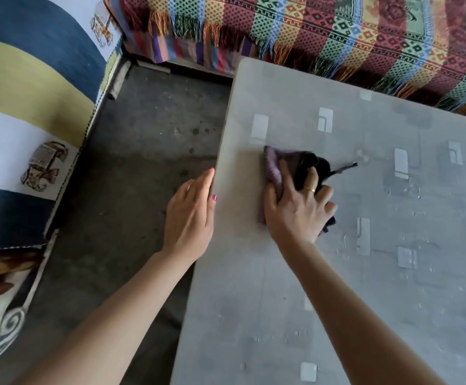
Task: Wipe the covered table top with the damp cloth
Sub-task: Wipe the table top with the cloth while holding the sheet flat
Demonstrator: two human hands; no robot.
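The covered table top (323,287) spreads out under and beyond my grip, a grey plastic-looking sheet with pale rectangles showing through it. Water beads and streaks glint on it to the right of my cloth hand, so I judge that part is wet already, while the strip between my two hands looks duller and is likely what I am working on. Past the far edge from my grip hangs a fringed patterned throw (337,31); off to the left of my idle hand are striped cushions (26,87) and a bare concrete floor (148,140).

My left hand (191,209) lies with straight fingers against the table's left edge, thumb on top. I read that as steadying the table, or catching what gets swept off, while the other hand pushes.

My right hand (298,204) presses down on the damp cloth (293,169), fingers spread and slightly curled into the bunched fabric so it moves with my palm. The cloth sits on the table top under and just ahead of my fingers, purple on the left, black on the right, with a thin tail trailing right.

No containers are in view.
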